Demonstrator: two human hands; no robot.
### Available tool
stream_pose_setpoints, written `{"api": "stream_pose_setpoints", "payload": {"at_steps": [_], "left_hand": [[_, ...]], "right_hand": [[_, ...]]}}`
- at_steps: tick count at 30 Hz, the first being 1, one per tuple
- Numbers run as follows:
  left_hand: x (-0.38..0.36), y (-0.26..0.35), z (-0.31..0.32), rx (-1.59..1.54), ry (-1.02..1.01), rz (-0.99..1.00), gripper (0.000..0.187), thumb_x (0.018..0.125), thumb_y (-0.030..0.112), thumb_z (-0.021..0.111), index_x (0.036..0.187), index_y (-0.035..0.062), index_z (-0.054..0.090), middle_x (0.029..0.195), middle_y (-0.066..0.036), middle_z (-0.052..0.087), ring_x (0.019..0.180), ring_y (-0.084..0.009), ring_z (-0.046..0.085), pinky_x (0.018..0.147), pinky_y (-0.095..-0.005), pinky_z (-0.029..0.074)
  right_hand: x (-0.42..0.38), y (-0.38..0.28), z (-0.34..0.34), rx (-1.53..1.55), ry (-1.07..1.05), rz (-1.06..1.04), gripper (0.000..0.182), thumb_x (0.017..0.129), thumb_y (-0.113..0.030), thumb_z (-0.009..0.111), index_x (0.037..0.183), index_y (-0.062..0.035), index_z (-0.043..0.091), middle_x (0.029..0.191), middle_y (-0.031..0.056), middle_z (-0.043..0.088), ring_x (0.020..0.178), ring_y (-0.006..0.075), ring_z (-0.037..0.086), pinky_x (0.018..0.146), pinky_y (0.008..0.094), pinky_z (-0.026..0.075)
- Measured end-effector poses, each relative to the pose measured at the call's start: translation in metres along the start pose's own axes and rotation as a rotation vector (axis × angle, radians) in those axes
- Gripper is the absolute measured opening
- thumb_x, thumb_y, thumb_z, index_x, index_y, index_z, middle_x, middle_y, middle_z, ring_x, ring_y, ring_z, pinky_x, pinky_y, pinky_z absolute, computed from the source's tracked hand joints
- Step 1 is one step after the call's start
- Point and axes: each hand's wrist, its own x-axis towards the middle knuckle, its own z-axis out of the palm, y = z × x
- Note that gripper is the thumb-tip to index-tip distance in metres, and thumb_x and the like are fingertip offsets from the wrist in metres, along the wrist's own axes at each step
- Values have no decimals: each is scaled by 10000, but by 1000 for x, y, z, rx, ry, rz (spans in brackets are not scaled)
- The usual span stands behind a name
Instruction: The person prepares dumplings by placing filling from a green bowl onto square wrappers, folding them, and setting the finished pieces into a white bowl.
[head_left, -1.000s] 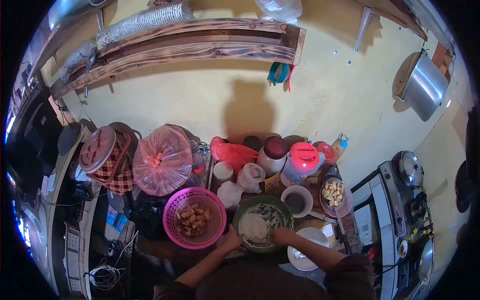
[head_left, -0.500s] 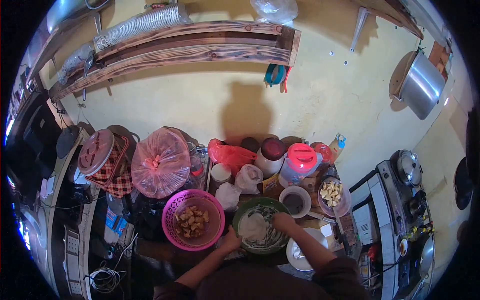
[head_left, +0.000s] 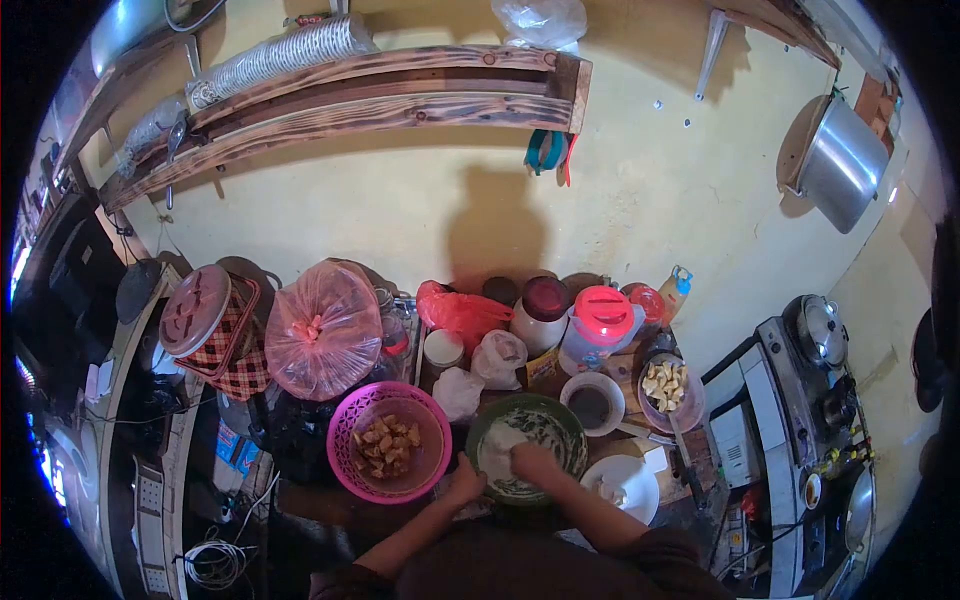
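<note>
A green bowl (head_left: 578, 432) stands in front of me, its inside wall smeared with white batter. A soft white dough (head_left: 498, 440) lies in its left half. My right hand (head_left: 533, 463) is down in the bowl with curled fingers against the dough; the fingertips are hidden. At the bowl's lower left rim, my left hand (head_left: 466, 482) is closed on the edge. Just left of it is a pink perforated basket (head_left: 341, 470) with browned chunks (head_left: 388, 445) inside. A white plate (head_left: 640, 482) bearing a small white heap sits right of the bowl.
Behind the bowl are a white tub of dark liquid (head_left: 590, 404), a red-lidded pitcher (head_left: 604, 312) and a jar (head_left: 540, 320). A bowl of pale cut pieces (head_left: 690, 412) and a dark-handled knife (head_left: 690, 480) lie right. A stove (head_left: 790, 400) stands far right.
My right hand has moved left from the bowl's right side onto the dough. My left hand keeps its place on the rim. The view has shifted slightly.
</note>
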Motion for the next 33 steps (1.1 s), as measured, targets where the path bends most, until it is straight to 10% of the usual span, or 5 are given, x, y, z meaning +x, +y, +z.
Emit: {"api": "stream_pose_setpoints", "payload": {"at_steps": [11, 17, 23, 28, 33], "left_hand": [[9, -12, 4, -28, -4, 48, 682, 762, 180, 573, 1253, -51, 160, 1068, -343, 509, 996, -460, 525, 864, -470, 427], [20, -38, 19, -54, 46, -56, 663, 758, 212, 588, 1226, -46, 196, 1075, -341, 512, 987, -460, 531, 856, -476, 423], [7, -16, 10, 93, 66, 23, 679, 763, 201, 576, 1246, -55, 174, 1080, -332, 511, 1002, -447, 529, 844, -467, 431], [-5, 0, 0, -4, 61, 12, 644, 764, 167, 553, 1240, -51, 179, 1092, -326, 499, 1007, -445, 527, 851, -470, 427], [4, -7, 5, -49, 55, 84, 624, 759, 157, 538, 1226, -60, 185, 1082, -344, 493, 1005, -459, 519, 866, -478, 416]], "right_hand": [[11, 22, -18, -55, -30, 67, 225, 693, -165, 550, 833, -36, 669, 821, 182, 642, 789, 341, 631, 708, 453, 499], [-4, 50, -29, -155, -243, -295, 202, 711, -146, 535, 811, -32, 669, 792, 180, 645, 788, 330, 636, 681, 439, 503], [19, 20, -32, -39, -11, 49, 230, 692, -161, 580, 868, -47, 673, 859, 188, 638, 834, 349, 617, 722, 449, 489], [-2, 32, -24, -79, -226, -333, 210, 704, -181, 575, 805, -24, 671, 818, 188, 642, 792, 330, 634, 673, 444, 503], [29, 45, -32, -134, -135, -70, 239, 716, -189, 550, 829, -13, 667, 830, 202, 635, 797, 345, 627, 719, 454, 483]]}}
